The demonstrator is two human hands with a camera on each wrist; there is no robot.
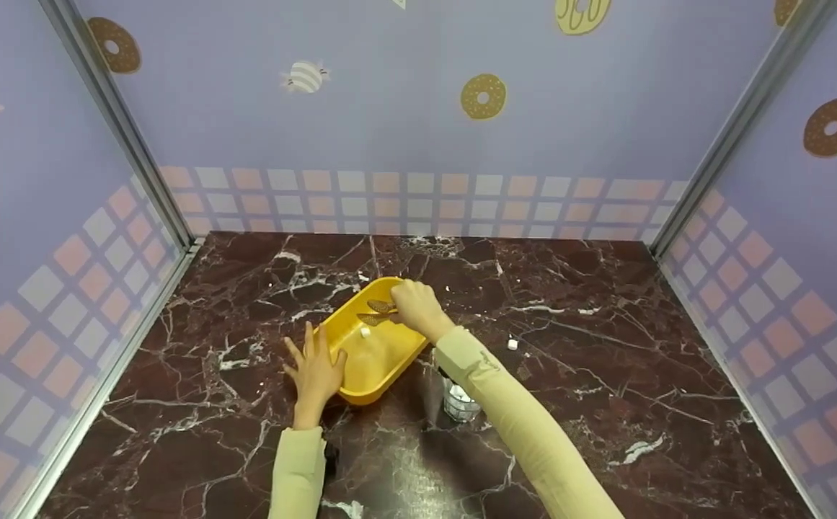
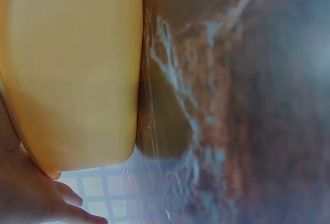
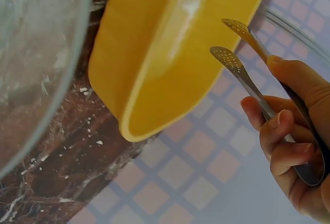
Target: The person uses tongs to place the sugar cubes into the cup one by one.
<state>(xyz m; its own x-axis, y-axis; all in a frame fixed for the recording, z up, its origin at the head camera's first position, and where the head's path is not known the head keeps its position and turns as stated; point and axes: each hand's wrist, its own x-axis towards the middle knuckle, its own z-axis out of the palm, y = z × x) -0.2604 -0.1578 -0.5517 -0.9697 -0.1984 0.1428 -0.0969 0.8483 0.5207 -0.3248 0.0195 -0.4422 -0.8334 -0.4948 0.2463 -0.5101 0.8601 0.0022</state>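
Note:
A yellow tray (image 1: 371, 367) lies slanted on the dark marble table, with one small white cube (image 1: 365, 332) inside it. My left hand (image 1: 316, 366) rests on the tray's left rim, fingers spread, thumb over the inside edge. In the left wrist view the tray's outer wall (image 2: 77, 74) fills the left part. Over the far end of the tray, my right hand (image 1: 419, 310) holds metal tongs (image 1: 376, 313). The right wrist view shows their perforated tips (image 3: 227, 58) apart, nothing between them, with my right fingers (image 3: 289, 154) curled round the arms.
A clear glass (image 1: 461, 404) stands right of the tray, partly under my right forearm; its rim (image 3: 82, 59) looms large in the right wrist view. Another white cube (image 1: 512, 344) lies on the table at the right. White crumbs (image 3: 99, 142) are scattered near the tray. Patterned walls (image 1: 418, 137) enclose the table.

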